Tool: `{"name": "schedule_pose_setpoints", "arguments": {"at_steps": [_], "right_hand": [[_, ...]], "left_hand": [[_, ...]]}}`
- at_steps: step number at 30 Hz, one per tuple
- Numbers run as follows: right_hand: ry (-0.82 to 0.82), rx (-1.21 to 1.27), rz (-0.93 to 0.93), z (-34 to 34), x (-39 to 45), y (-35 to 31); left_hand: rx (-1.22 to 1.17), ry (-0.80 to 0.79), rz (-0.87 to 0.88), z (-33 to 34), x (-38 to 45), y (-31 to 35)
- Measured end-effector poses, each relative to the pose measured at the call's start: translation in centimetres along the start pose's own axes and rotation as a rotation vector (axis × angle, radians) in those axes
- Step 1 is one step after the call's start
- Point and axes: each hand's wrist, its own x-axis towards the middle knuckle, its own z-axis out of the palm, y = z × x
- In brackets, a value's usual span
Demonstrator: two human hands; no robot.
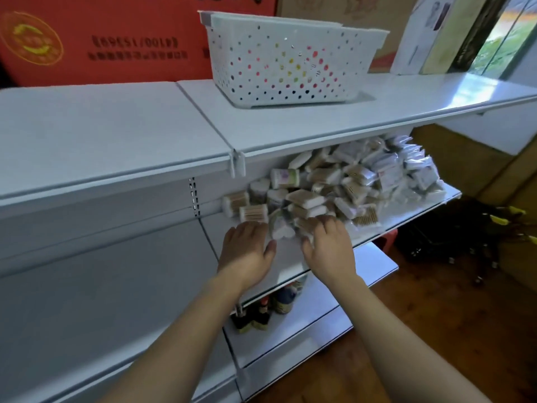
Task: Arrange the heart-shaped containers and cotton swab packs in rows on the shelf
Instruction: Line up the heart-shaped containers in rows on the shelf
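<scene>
my left hand (247,251) and right hand (328,245) lie flat and open, gripping nothing, at the loose heap of clear-wrapped cotton swab packs (357,181). one careless sweep could tip the white heart-shaped container (280,231) and nearby packs off the white metal shelf (406,207) edge.

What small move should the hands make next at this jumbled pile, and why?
Probably pull the heart-shaped container toward the bare front strip of the shelf to start a row. It lies between the left hand and right hand, at the near edge of the unsorted cotton swab packs, and neither hand clearly grips anything yet.
</scene>
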Motion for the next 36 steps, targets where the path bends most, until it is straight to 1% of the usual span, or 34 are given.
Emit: {"name": "schedule_pose_setpoints", "arguments": {"at_steps": [3,5,6,8,12,14,16,18,21,23,25,27,29,31,32,33,35,36], "right_hand": [[0.070,0.091,-0.125,1.0,2.2,0.0],[0.154,0.158,-0.254,2.1,3.3,-0.1],[0.158,0.168,-0.321,2.9,4.0,-0.2],[0.084,0.149,-0.412,4.3,5.6,-1.0],[-0.091,-0.003,-0.476,6.1,8.6,-3.9],[-0.138,-0.084,-0.488,7.1,9.5,-5.0],[-0.152,-0.171,-0.504,8.1,9.9,-5.6],[-0.178,-0.171,-0.530,8.6,10.1,-6.4],[-0.137,-0.057,-0.554,8.6,10.1,-6.7],[-0.140,0.079,-0.597,8.3,9.9,-6.5],[-0.119,0.319,-0.574,7.4,9.2,-6.6],[-0.120,0.602,-0.501,6.1,8.0,-7.3],[-0.216,0.779,-0.482,4.7,6.8,-8.1],[-0.291,0.864,-0.501,4.0,6.0,-8.4],[-0.262,0.838,-0.516,4.2,6.1,-8.4],[-0.197,0.766,-0.531,4.6,6.6,-8.5],[-0.100,0.537,-0.510,6.4,8.7,-8.8],[-0.132,0.415,-0.473,7.2,9.6,-9.1]], "left_hand": [[-0.019,-0.014,-0.054,0.6,1.7,0.4],[-0.021,-0.003,-0.099,0.8,2.6,0.6],[-0.027,0.009,-0.128,0.8,2.9,0.7],[-0.044,0.019,-0.199,0.7,2.9,0.9],[-0.069,0.048,-0.345,0.7,2.4,0.4],[-0.086,0.062,-0.420,0.8,1.8,0.0],[-0.100,0.076,-0.475,0.8,1.2,-0.3],[-0.121,0.093,-0.513,0.6,0.9,-0.7],[-0.181,0.111,-0.561,0.4,0.3,-1.4],[-0.288,0.139,-0.606,0.1,0.2,-1.8],[-0.486,0.193,-0.676,-0.1,0.1,-2.0],[-0.795,0.256,-0.722,-0.5,0.3,-2.2],[-1.077,0.330,-0.690,-0.7,0.1,-2.5],[-1.149,0.409,-0.676,-0.8,-0.2,-3.1],[-1.131,0.435,-0.681,-0.9,-0.5,-3.4],[-1.108,0.457,-0.696,-0.9,-0.7,-3.9],[-1.012,0.461,-0.741,-1.1,-1.4,-4.9],[-0.959,0.436,-0.753,-1.4,-2.0,-5.2]]}}
